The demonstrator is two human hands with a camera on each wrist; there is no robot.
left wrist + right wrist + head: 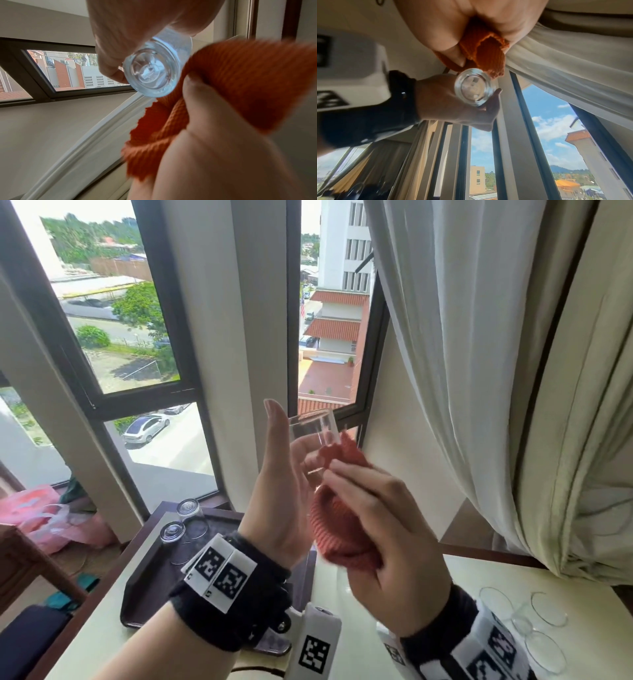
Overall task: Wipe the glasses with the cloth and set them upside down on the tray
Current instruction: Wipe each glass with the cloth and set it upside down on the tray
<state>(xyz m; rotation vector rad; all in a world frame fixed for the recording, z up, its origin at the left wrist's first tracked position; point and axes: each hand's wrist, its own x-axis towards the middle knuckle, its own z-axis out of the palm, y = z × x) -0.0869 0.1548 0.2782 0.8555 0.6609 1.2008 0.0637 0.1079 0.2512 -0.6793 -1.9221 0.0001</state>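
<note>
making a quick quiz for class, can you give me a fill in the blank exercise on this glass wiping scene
1. The glass being wiped is held up in the person's ____ hand.
2. The right hand grips a cloth whose colour is ____.
3. The number of glasses already standing upside down on the dark tray is ____.
4. Behind the raised glass is a ____ looking out on buildings and parked cars.

Missing words: left; orange; two; window
</note>
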